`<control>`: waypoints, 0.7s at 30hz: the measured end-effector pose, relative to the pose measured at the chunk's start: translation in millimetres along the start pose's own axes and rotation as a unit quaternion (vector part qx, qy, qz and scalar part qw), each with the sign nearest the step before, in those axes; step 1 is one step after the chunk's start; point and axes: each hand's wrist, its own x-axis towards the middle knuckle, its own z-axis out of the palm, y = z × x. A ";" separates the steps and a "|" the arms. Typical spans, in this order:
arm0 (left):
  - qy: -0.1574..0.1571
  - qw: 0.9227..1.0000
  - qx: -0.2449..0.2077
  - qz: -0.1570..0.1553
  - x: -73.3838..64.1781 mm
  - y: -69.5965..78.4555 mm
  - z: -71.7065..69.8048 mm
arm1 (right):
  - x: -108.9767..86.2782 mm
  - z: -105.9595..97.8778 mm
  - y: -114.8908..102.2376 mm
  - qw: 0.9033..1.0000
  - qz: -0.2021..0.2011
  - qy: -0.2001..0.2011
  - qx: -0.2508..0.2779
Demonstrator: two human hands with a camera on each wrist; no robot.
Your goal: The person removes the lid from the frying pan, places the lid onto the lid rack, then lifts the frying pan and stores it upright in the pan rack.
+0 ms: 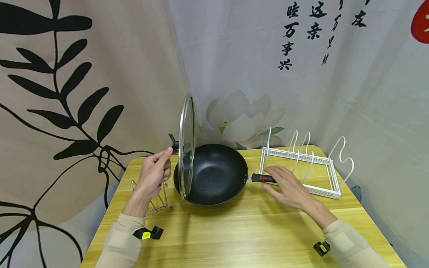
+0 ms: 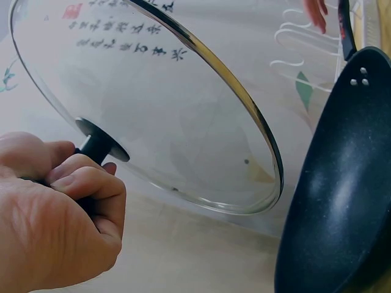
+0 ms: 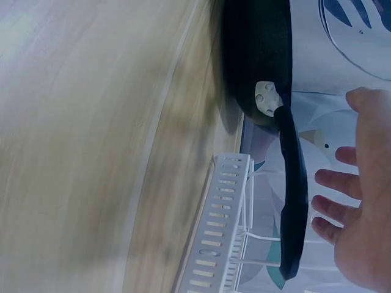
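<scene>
My left hand grips the black knob of a glass pan lid with a metal rim. The lid stands nearly on edge over the left side of a black frying pan, knob facing left. In the left wrist view the fingers are curled round the knob. The pan sits on the table, its black handle pointing right. My right hand is by the handle's end, palm down. In the right wrist view, its fingers are spread, apart from the handle.
A white rack with upright wire dividers stands at the back right, overlapped by the right hand. Behind the left forearm is a small metal wire rack. The wooden table ends at a printed cloth backdrop.
</scene>
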 end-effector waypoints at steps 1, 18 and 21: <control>0.000 1.000 0.000 -0.001 -0.1 0.1 0.0 | -0.3 -0.8 -1.3 1.000 -0.002 0.001 0.001; 0.004 1.000 -0.001 0.001 -0.9 0.5 0.4 | -2.5 -9.6 -18.6 1.000 -0.010 -0.016 0.015; 0.005 1.000 0.000 0.004 -1.7 0.6 0.3 | -2.3 -11.0 -22.0 1.000 -0.015 -0.019 0.017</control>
